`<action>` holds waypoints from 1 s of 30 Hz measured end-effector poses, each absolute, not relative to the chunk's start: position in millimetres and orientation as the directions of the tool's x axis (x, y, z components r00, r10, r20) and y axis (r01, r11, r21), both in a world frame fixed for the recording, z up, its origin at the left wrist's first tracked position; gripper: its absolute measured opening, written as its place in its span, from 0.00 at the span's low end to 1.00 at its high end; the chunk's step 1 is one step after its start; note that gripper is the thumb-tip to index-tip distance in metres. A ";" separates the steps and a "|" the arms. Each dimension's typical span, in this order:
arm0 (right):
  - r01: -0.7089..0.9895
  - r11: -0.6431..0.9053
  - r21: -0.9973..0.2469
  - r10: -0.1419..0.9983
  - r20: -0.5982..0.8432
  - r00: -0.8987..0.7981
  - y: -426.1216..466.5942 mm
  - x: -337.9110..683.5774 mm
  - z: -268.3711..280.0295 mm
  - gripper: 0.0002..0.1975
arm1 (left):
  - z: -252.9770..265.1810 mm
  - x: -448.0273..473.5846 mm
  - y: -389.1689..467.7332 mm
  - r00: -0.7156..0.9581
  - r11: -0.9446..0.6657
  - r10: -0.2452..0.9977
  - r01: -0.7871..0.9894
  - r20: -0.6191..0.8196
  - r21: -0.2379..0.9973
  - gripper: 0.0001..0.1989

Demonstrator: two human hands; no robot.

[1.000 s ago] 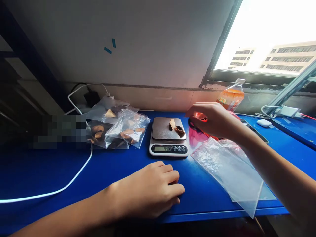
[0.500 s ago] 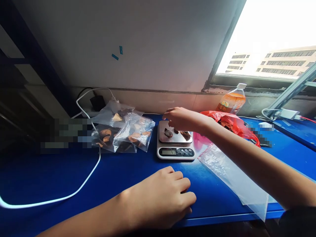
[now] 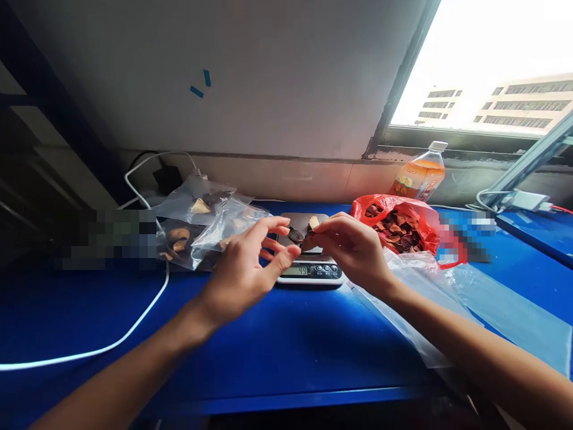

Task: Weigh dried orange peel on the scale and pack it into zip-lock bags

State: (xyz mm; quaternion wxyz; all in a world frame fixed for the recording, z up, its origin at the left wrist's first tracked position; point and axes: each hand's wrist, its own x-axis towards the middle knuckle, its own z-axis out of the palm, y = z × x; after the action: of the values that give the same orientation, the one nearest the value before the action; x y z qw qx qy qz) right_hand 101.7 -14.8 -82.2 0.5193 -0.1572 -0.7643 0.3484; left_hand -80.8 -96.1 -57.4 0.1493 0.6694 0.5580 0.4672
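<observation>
A white digital kitchen scale (image 3: 286,279) with a steel plate stands on the blue table; its display seems to read 4.9. On the plate lies a dark, wrinkled dried piece (image 3: 295,235). My right hand (image 3: 358,248) is over the plate's right side, fingertips pinched on a dried peel piece (image 3: 313,223), pale on one side and dark on the other. At the plate's left, my left hand (image 3: 244,269) is open, thumb and fingers spread around the near side of the dark piece, apparently not touching it. Part of the plate is hidden by my hands.
Clear zip bags (image 3: 210,209) with dried pieces lie left of the scale. A red plastic bag (image 3: 358,209) full of dark dried pieces sits right, before an orange drink bottle (image 3: 418,173). Flat clear bags (image 3: 430,322) lie near the right forearm. A white cable (image 3: 147,316) crosses the left.
My left hand has risen from the front of the table to the scale and spread its fingers. My right hand has drawn back nearer and pinched a dried piece. The view has shifted slightly.
</observation>
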 end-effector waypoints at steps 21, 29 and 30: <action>0.485 0.835 -0.259 0.451 0.826 -0.336 14.6 119.6 -96.0 0.10 | -87.1 -110.0 -67.6 0.040 -0.270 0.862 0.881 0.506 0.389 0.12; 0.569 0.777 -0.270 0.504 0.808 -0.304 31.3 122.0 -94.6 0.12 | -96.0 -101.1 -49.3 0.044 -0.273 0.830 0.901 0.556 0.336 0.08; 0.578 0.770 -0.268 0.507 0.808 -0.301 33.2 123.6 -93.9 0.12 | -97.4 -99.2 -45.7 0.039 -0.266 0.832 0.904 0.553 0.335 0.08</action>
State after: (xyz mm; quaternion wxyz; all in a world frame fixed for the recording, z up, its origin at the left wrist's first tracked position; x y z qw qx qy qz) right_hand 123.6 33.2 -93.9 0.4861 -0.3368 -0.8056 -0.0368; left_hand -99.2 -45.7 -97.4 -0.0529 0.7190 0.6037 0.3403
